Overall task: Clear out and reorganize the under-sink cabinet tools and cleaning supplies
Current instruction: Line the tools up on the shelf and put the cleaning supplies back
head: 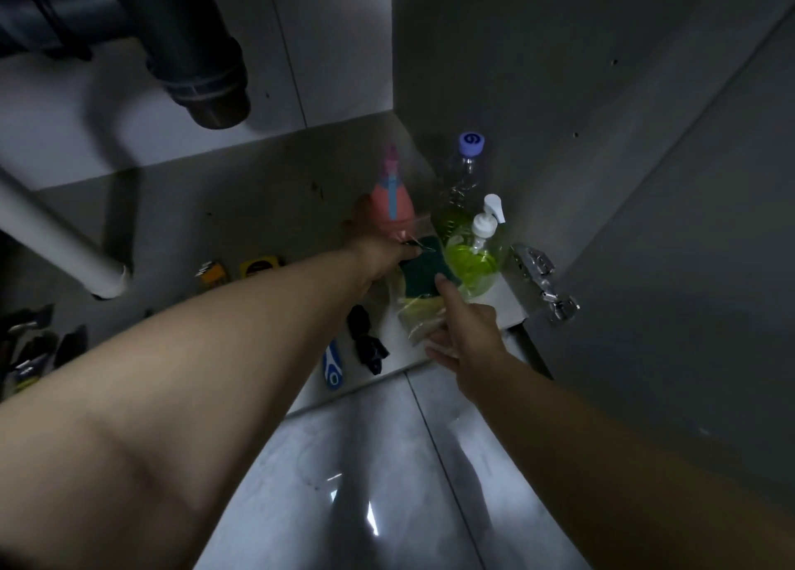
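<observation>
Green-faced sponge pack (423,270): pinching its far end with the left hand (378,256), gripping the near end with the right hand (469,338), beside the pump bottle (475,264) at right; seemingly midway, leaving tape measures (260,266) loose at left.

Clear plastic, rough pad, bright metal.
The pump bottle (473,261) and the taller bottle (463,178) behind it are clear, glossy plastic; the scouring pad (423,268) left of it looks rough, the hinge (544,281) right of it shiny metal.

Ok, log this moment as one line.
phase: sorting supplies | left hand: pinches clear plastic bag holding green scouring sponge | right hand: holds bag's lower end | nearby: pump bottle of green liquid
</observation>
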### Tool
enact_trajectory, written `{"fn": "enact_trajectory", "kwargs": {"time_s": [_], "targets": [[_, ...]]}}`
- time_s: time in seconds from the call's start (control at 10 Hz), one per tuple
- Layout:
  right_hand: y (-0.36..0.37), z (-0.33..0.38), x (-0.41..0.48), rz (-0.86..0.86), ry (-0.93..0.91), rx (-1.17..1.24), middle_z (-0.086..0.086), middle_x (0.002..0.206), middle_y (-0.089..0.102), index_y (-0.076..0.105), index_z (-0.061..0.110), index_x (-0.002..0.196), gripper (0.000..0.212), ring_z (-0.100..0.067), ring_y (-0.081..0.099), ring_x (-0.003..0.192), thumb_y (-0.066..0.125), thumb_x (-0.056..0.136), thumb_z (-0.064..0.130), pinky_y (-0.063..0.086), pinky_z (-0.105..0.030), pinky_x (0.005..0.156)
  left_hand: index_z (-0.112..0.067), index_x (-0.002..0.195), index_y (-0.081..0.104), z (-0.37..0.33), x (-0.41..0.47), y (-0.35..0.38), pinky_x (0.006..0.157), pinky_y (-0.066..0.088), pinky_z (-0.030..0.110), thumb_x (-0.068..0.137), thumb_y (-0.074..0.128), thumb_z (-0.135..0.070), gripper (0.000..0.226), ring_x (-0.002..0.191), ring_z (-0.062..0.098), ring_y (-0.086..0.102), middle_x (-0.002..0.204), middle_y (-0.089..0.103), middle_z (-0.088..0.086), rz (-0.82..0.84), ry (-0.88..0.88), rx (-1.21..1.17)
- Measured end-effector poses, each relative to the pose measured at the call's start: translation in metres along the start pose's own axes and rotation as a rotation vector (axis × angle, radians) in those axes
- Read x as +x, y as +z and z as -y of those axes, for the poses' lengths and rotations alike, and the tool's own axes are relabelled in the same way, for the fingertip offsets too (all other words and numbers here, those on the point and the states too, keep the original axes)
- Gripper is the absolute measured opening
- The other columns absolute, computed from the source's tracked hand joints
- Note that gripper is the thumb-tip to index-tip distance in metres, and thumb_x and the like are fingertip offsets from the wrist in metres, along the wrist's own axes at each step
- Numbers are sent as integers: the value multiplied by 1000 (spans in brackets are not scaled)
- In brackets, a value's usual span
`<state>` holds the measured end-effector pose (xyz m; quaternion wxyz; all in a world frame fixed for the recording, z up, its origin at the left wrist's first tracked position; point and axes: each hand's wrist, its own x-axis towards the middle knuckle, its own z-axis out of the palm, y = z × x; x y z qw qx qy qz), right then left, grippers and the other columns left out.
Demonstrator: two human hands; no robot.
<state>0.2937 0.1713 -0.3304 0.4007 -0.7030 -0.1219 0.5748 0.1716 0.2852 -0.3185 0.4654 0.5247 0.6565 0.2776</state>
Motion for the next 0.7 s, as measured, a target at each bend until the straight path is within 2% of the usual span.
{"fn": "enact_trajectory", "kwargs": {"time_s": [0.2,0.3,0.4,0.5,0.6,0.7], "targets": [[-19,-4,-11,8,35,0,-17,115,63,47,17,123,52,-26,67,93,49,94,60,53,-35,72,-16,150,33,3,-17,-15,108,48,40,72,91,-29,99,130,28,53,142,52,12,-16,76,78],[-28,-7,-21,-2,66,-26,-13,96,63,51,11,126,53,-23,59,77,37,101,56,45,-29,63,-10,153,30,-3,-40,-35,107,49,41,79,85,-35,96,130,30,53,145,50,14,30,84,208],[-33,-12,-39,41,92,-221,-10,84,58,54,8,114,41,-17,52,63,38,104,44,43,-22,55,-7,125,61,-9,-77,-62,97,54,44,89,76,-27,44,109,29,66,120,68,14,66,165,341],[-34,-10,-66,148,80,-466,-8,85,60,58,11,107,25,-17,53,62,49,99,33,44,-21,55,-8,121,67,-14,-110,-88,98,53,41,93,71,-24,32,110,29,65,120,69,11,43,188,447],[-31,7,-117,261,-33,-633,-3,85,66,62,15,106,21,-15,62,65,57,95,33,52,-24,58,-16,117,69,-20,-162,-128,81,45,21,92,68,-24,26,101,17,64,115,69,2,29,179,578],[-27,29,-164,338,-125,-624,-2,86,68,61,19,109,19,-14,63,65,58,94,30,52,-24,58,-20,113,70,-35,-204,-154,75,42,17,91,70,-23,22,92,11,63,112,71,-2,37,199,558]]}}
